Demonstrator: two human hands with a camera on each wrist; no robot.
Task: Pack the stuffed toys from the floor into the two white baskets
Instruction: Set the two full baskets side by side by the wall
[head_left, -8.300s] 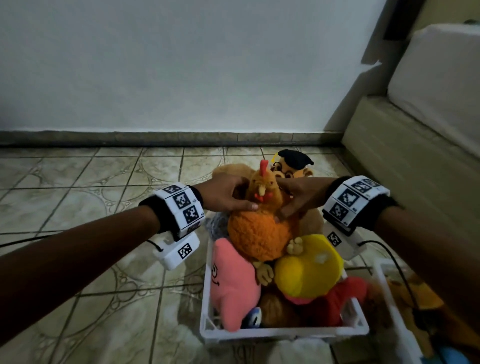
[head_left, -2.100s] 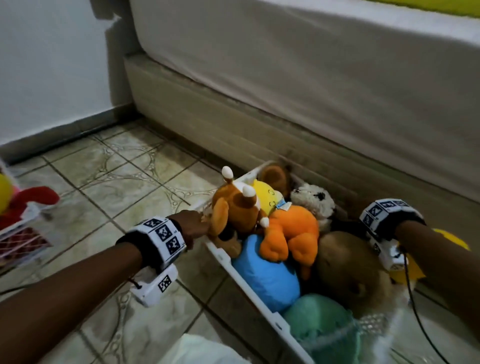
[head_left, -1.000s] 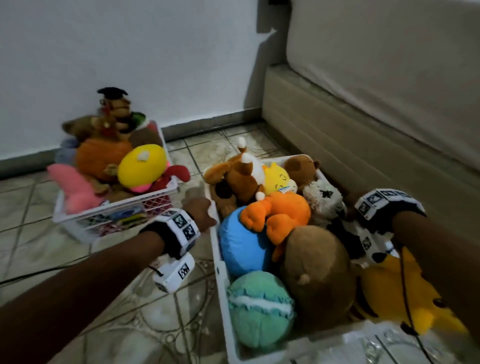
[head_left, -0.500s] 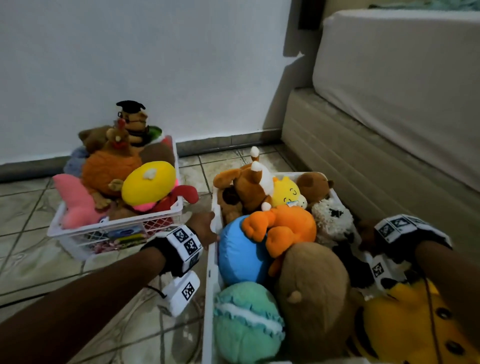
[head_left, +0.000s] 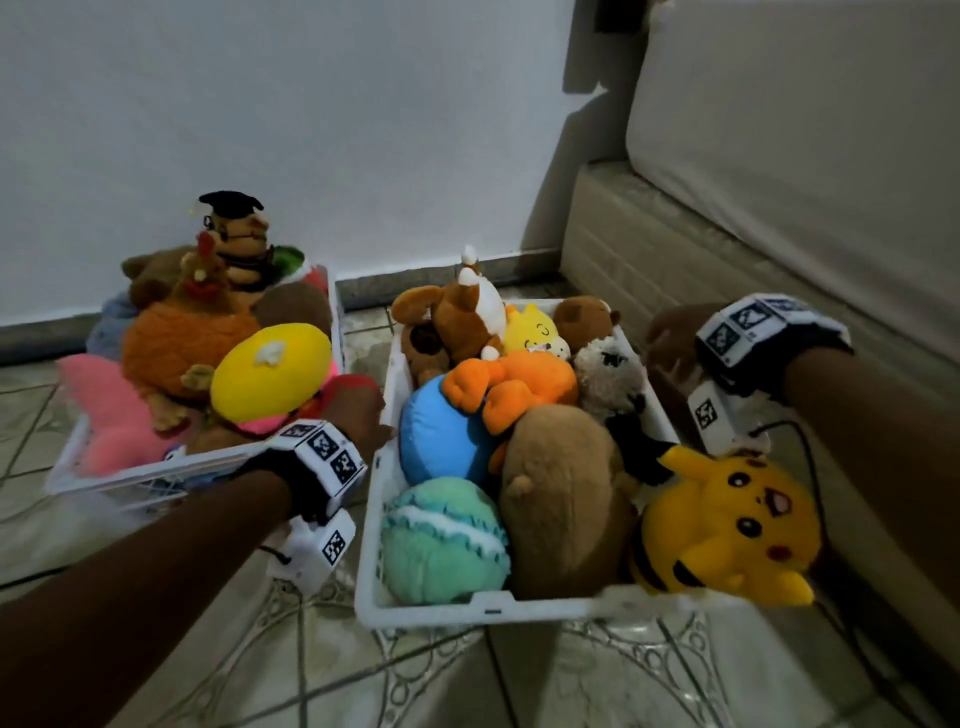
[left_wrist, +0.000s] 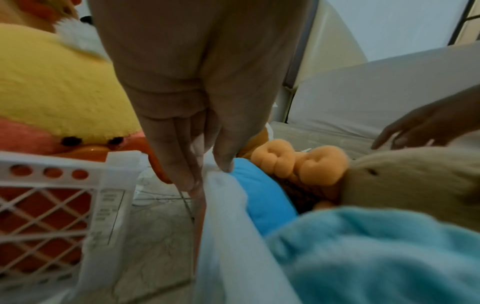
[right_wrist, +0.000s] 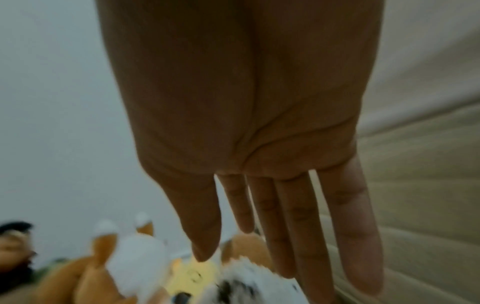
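Two white baskets stand side by side on the tiled floor, both heaped with stuffed toys. The left basket (head_left: 130, 480) holds an orange chicken (head_left: 182, 338), a yellow duck (head_left: 270, 369) and a pink star (head_left: 114, 421). The right basket (head_left: 493, 608) holds a teal macaron (head_left: 441, 540), a blue ball (head_left: 441, 441), an orange plush (head_left: 514, 384), a brown plush (head_left: 566, 499) and a yellow Pikachu (head_left: 727, 525) leaning over its near right corner. My left hand (head_left: 363, 410) pinches that basket's left rim (left_wrist: 215, 185), thumb inside and fingers outside. My right hand (head_left: 670, 338) hovers open over its right side, fingers (right_wrist: 298, 226) straight and holding nothing.
A bed base (head_left: 727, 291) with a mattress (head_left: 805, 130) runs along the right, close to the right basket. A white wall (head_left: 311, 130) with a grey skirting stands behind both baskets. Bare floor tiles (head_left: 519, 675) lie in front of them. A black cable (head_left: 815, 478) hangs from my right wrist.
My right hand has let go of the right basket's far side and lifted clear of it. My left hand stays at the left rim, and the basket now sits beside the other one.
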